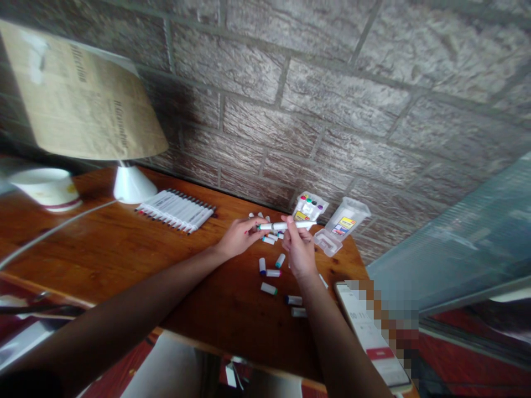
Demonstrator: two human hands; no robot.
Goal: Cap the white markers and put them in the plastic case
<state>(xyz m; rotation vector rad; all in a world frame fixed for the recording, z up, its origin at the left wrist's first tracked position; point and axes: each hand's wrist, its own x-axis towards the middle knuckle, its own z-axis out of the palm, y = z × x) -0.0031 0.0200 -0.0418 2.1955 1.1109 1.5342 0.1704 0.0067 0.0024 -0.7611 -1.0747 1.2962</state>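
Observation:
A white marker (279, 226) with a green end and a grey band is held level above the wooden table, between both hands. My left hand (239, 237) is closed on its green end, at the left. Around the white barrel farther right, the fingers of my right hand (299, 247) are closed, thumb on top. Loose marker caps lie on the table below, among them a blue-ended cap (262, 266), a pink-ended cap (273, 273) and a green-ended cap (269, 288). More caps behind the marker are partly hidden by my hands.
Several white markers (176, 211) lie in a row at the left. Behind my right hand stands a clear case (309, 205) with colourful marker ends, beside another clear case (348, 213) with its lid open. A lamp (133, 185), a paper cup (47, 190) and a phone (365, 331) also occupy the table (215, 309).

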